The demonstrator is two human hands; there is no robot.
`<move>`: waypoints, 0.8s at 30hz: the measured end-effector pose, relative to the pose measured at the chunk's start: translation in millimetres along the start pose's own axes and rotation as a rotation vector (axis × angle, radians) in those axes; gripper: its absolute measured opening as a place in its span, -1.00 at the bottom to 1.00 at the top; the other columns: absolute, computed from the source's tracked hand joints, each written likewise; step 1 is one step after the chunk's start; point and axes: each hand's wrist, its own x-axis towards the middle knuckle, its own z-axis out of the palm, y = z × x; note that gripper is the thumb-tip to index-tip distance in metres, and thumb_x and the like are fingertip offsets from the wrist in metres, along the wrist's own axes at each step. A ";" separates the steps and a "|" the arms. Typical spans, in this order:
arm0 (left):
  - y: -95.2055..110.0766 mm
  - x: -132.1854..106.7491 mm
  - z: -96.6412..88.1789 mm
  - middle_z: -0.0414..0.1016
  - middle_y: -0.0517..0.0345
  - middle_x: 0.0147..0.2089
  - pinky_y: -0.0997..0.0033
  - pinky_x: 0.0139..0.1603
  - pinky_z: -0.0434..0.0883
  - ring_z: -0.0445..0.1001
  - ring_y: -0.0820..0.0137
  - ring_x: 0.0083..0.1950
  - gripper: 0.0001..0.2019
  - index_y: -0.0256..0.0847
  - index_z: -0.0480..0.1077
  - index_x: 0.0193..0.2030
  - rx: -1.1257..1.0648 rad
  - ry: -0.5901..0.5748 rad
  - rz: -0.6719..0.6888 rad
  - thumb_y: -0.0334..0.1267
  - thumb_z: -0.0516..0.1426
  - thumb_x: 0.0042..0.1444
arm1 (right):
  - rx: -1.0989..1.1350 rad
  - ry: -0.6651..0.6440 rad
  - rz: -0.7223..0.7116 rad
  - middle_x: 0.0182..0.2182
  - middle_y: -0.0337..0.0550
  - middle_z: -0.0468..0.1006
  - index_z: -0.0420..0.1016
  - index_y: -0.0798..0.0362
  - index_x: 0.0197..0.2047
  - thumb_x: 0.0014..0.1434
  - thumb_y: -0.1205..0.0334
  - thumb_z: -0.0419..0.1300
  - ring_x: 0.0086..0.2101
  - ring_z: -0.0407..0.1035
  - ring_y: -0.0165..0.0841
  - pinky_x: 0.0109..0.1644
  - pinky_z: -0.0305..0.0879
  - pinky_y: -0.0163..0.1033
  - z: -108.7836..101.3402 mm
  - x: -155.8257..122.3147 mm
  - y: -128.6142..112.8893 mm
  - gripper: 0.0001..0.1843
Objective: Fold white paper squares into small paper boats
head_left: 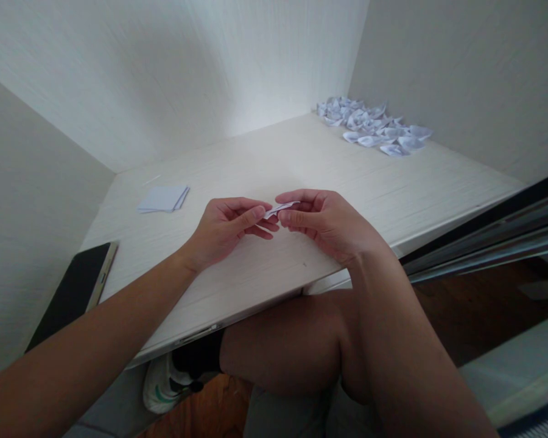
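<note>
A small folded piece of white paper (pixel 279 208) is pinched between both hands just above the pale wooden desk (pixel 301 158). My left hand (pixel 231 228) grips its left end with thumb and fingers closed. My right hand (pixel 324 222) holds the right end, fingers curled around it. A small stack of flat white paper squares (pixel 163 199) lies on the desk to the left of my hands. A heap of several folded paper pieces (pixel 374 125) sits in the far right corner.
A dark phone (pixel 75 289) lies at the desk's near left edge. White walls close the desk in on the left, back and right. My bent knee (pixel 292 340) is under the front edge, with a shoe (pixel 164 389) below.
</note>
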 end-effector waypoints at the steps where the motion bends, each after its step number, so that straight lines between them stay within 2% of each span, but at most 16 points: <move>1: -0.7 -0.4 -0.6 0.77 0.04 -0.27 0.39 -0.24 0.73 0.76 0.31 -0.24 -0.81 -0.18 0.73 -0.16 0.014 -0.013 -0.001 -0.14 0.47 0.16 | -0.026 0.002 -0.013 -0.40 -0.27 0.68 0.68 0.07 -0.21 -0.11 0.25 0.62 -0.37 0.48 -0.46 -0.20 0.35 -0.28 -0.2 0.1 0.3 -0.62; 5: -2.4 -1.8 -3.2 0.79 0.04 -0.21 0.37 -0.17 0.74 0.77 0.31 -0.20 -0.82 -0.14 0.73 -0.09 0.125 -0.055 -0.016 -0.15 0.42 0.23 | -0.103 0.016 -0.027 -0.43 -0.29 0.65 0.67 0.06 -0.18 -0.01 0.23 0.56 -0.38 0.47 -0.45 -0.25 0.32 -0.29 -0.1 -1.4 0.9 -0.69; 11: -4.6 -2.9 -5.2 0.79 0.06 -0.20 0.37 -0.12 0.75 0.78 0.30 -0.22 -0.76 -0.13 0.73 -0.04 0.205 -0.024 -0.036 -0.17 0.46 0.17 | -0.198 0.002 -0.018 -0.37 -0.24 0.68 0.63 0.03 -0.10 -0.01 0.31 0.54 -0.31 0.55 -0.37 -0.15 0.40 -0.23 -3.5 -1.9 3.4 -0.62; 19: -0.8 -3.4 -1.9 0.78 0.01 -0.24 0.31 -0.15 0.74 0.76 0.27 -0.28 -0.66 -0.22 0.72 -0.02 0.292 0.015 -0.035 -0.09 0.47 0.13 | -0.210 -0.021 -0.045 -0.36 -0.24 0.69 0.61 0.06 -0.06 0.06 0.39 0.45 -0.31 0.54 -0.40 -0.17 0.40 -0.27 -3.4 0.1 4.8 -0.65; 22: 0.4 -2.8 1.3 0.77 0.00 -0.25 0.33 -0.18 0.73 0.74 0.31 -0.31 -0.68 -0.21 0.73 -0.03 0.385 0.019 0.028 -0.07 0.44 0.16 | -0.277 0.000 -0.064 -0.33 -0.21 0.69 0.62 0.09 -0.02 0.09 0.37 0.43 -0.30 0.53 -0.38 -0.18 0.39 -0.26 -1.7 -0.3 4.1 -0.65; 24: 0.0 -2.4 2.8 0.77 -0.01 -0.15 0.36 -0.18 0.71 0.73 0.34 -0.28 -0.74 -0.17 0.74 -0.06 0.439 0.009 0.119 -0.10 0.42 0.19 | -0.342 0.024 -0.090 -0.35 -0.21 0.67 0.62 0.11 0.00 0.10 0.35 0.43 -0.31 0.51 -0.37 -0.20 0.38 -0.24 -1.3 0.0 4.0 -0.63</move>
